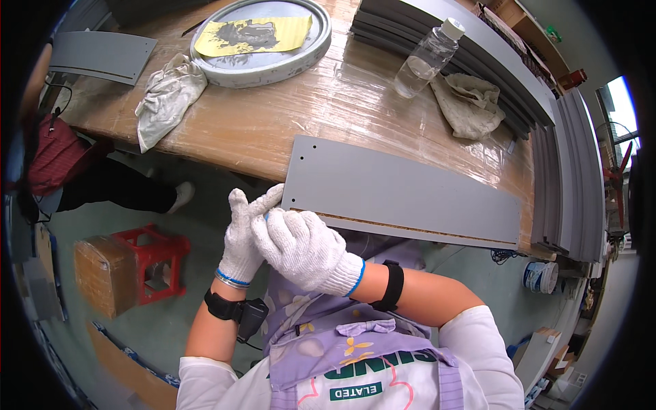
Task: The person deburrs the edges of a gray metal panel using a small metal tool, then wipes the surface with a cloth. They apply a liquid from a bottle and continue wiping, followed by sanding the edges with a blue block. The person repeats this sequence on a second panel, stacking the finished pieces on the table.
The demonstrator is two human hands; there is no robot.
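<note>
A long grey panel (403, 191) lies along the table's near edge. Small dark holes show at its left end, and a brown strip runs along its near side. My left hand (242, 232), in a white knitted glove, is at the panel's left end, its thumb up and one finger stretched toward the panel's edge. Some of its fingers are hidden behind my right hand (304, 249), gloved too. The right hand's fingers are curled together against the left hand, beside the panel's near left corner. What they hold, if anything, is hidden; a speck of blue shows there.
On the wrapped table (301, 109) are a round lid (253, 76) with a smeared yellow sheet (297, 34), a white rag (171, 96), a clear bottle (418, 68) and a beige cloth (471, 109). Grey panels (570, 171) are stacked right. A red stool (160, 263) and another person (89, 174) are left.
</note>
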